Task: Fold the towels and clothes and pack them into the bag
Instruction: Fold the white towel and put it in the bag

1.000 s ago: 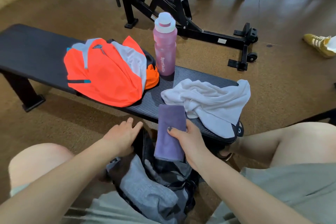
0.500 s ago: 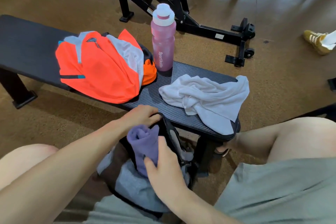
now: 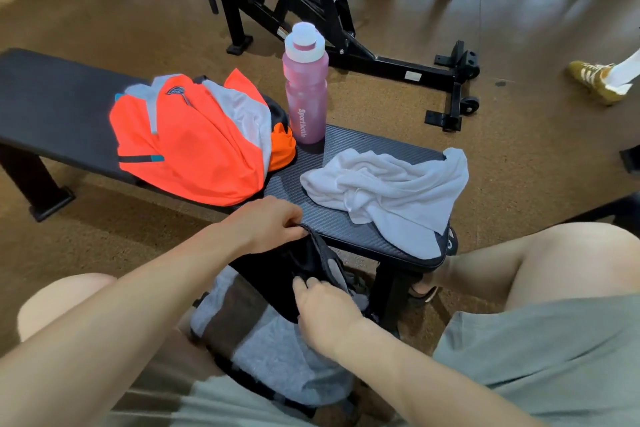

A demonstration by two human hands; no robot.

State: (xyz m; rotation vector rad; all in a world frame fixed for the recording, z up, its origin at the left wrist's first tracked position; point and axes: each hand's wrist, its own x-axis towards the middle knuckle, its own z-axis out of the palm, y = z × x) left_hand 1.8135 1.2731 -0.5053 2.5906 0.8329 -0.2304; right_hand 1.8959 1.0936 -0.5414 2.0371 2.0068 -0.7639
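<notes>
A grey and black bag (image 3: 270,350) rests between my knees, in front of the black bench (image 3: 363,232). My left hand (image 3: 273,224) grips the far rim of the bag's opening and holds it up. My right hand (image 3: 322,305) reaches into the opening with its fingertips hidden inside. The purple towel is out of sight. A crumpled white towel (image 3: 388,191) lies on the bench's right end. An orange and grey shirt (image 3: 194,146) lies bunched at the bench's middle.
A pink sport bottle (image 3: 305,87) stands upright on the bench between the shirt and the white towel. A black exercise machine frame (image 3: 332,21) stands behind the bench. Other people's shoes (image 3: 595,80) show on the brown floor at the right and top.
The purple towel went from the bench edge down into the bag and is no longer visible. My left hand moved up to the bag's rim; my right hand followed the towel inside.
</notes>
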